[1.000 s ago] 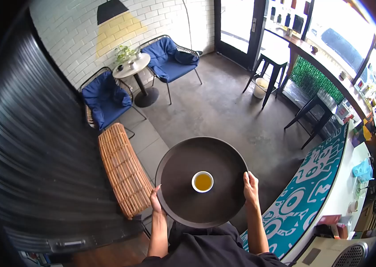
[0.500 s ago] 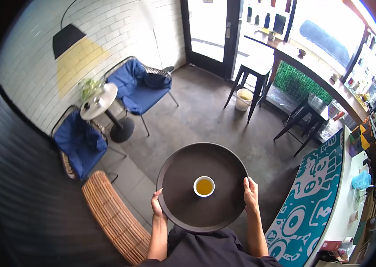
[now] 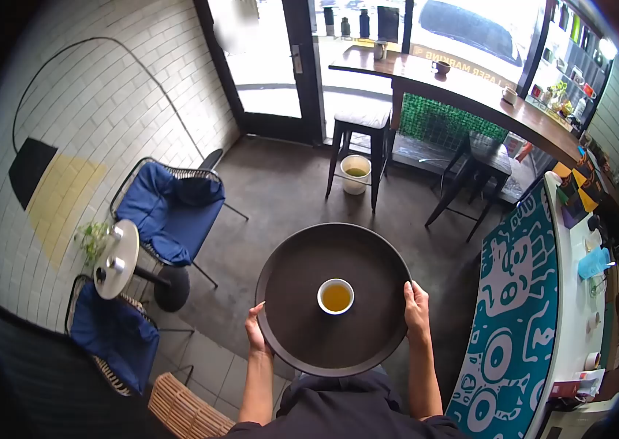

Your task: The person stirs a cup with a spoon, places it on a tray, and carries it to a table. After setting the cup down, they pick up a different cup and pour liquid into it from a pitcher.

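Observation:
A round dark brown serving tray (image 3: 302,263) is held level in front of my body. Near its middle stands a small white cup (image 3: 336,296) of amber liquid, upright. My left hand (image 3: 256,329) grips the left rim of the tray, thumb on top. On the opposite rim my right hand (image 3: 416,311) is closed in the same way. The fingers under the tray are hidden on both sides. Neither hand touches the cup.
To the right runs a counter with a teal patterned front (image 3: 507,314). Two blue-cushioned chairs (image 3: 170,212) flank a small round table (image 3: 120,256) at left, near a rattan bench (image 3: 185,410). Ahead are a stool (image 3: 362,121), a bucket (image 3: 354,175), a window bar (image 3: 463,84) and a door (image 3: 262,66).
My view has turned to the right, so the door, chairs and stools sit further left. Both hands still hold the tray, and the cup stays near its middle.

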`<state>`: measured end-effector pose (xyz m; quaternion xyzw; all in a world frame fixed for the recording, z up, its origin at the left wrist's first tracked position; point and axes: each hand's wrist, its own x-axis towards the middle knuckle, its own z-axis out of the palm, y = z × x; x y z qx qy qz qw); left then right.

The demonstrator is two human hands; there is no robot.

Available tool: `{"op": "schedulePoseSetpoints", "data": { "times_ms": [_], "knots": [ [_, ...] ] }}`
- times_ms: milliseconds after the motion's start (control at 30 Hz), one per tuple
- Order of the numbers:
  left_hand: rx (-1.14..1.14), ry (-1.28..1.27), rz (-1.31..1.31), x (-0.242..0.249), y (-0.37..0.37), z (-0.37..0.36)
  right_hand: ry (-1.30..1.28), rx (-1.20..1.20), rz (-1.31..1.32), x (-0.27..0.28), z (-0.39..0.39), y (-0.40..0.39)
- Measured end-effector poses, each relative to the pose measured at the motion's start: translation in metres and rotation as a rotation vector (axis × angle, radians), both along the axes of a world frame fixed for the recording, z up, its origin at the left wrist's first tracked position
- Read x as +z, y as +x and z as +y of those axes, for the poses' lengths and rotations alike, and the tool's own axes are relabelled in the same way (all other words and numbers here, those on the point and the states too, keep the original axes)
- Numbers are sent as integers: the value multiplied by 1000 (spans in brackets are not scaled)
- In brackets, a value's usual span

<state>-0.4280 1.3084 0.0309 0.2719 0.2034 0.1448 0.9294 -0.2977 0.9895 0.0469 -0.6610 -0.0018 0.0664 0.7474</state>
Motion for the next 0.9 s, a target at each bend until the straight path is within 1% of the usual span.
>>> {"op": "schedulePoseSetpoints", "data": {
  "times_ms": [167,233,267,300,333,367,400,433,500,533,567,633,667,733,800,867,900],
  "knots": [
    [-71,-46,-73,-11,87,1,-33,-74,-38,9,0,76],
    [67,22,66,-5,128,-5,-35,-80,-40,14,1,115],
    [-38,15,-71,-7,147,-4,-75,-85,-50,18,-4,134],
    [-34,23,-68,-10,164,-4,-118,-95,-43,21,-6,147],
    [-4,25,-19,-13,181,-3,-98,-101,12,25,-9,163],
    [21,22,20,-6,205,-9,-94,-114,8,26,-9,181],
    [-35,79,-46,1,224,-13,-100,-136,-57,25,-10,200],
    [-57,76,-45,8,246,-17,-109,-162,-112,22,-13,214],
    [-91,1,-11,19,280,-25,-120,-196,-98,19,-24,240],
    [-123,-23,-78,6,296,-20,-108,-191,-67,19,-29,252],
    [-148,-28,-77,7,312,-21,-95,-187,-48,23,-33,267],
    [-75,38,-18,7,344,-29,-89,-235,-86,34,-38,288],
    [-108,-63,5,9,360,-32,-79,-250,-79,36,-43,300],
    [-128,-107,14,13,388,-43,-42,-286,-63,42,-49,325],
    [-147,-149,21,13,421,-51,-61,-318,-57,49,-56,350],
    [-162,-188,-91,10,457,-62,-80,-345,-57,50,-64,378],
    [-176,-195,-93,10,476,-66,-87,-358,-67,49,-67,394]
  ]
}}
